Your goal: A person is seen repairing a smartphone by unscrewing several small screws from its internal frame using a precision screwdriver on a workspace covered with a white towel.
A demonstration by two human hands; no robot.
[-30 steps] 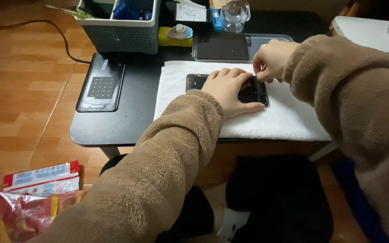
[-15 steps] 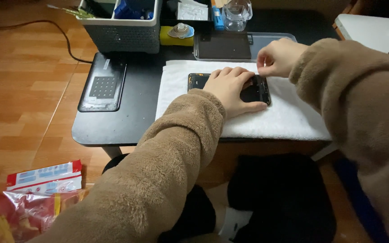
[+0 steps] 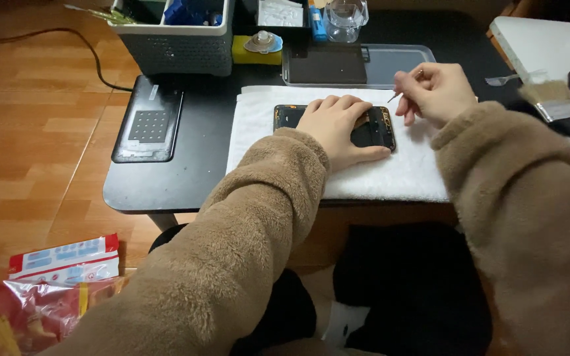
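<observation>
An opened black phone point(image 3: 380, 126) lies on a white towel point(image 3: 404, 175) spread over a black low table point(image 3: 199, 165). My left hand point(image 3: 338, 128) rests flat on the phone and covers its middle, pressing it down. My right hand point(image 3: 433, 92) hovers just above and to the right of the phone, pinching thin metal tweezers point(image 3: 404, 88) whose tip points down toward the phone's right end.
A grey organiser bin point(image 3: 179, 39) stands at the table's back, with a dark heating pad point(image 3: 148, 125) left of the towel. A clear tray point(image 3: 364, 66) holds a dark panel. A brush point(image 3: 552, 99) lies on the white surface at right. Snack bags point(image 3: 54, 290) lie on the wooden floor.
My right hand has lifted off the phone's right end and pulled back to the right with the tweezers. My left hand has stayed on the phone.
</observation>
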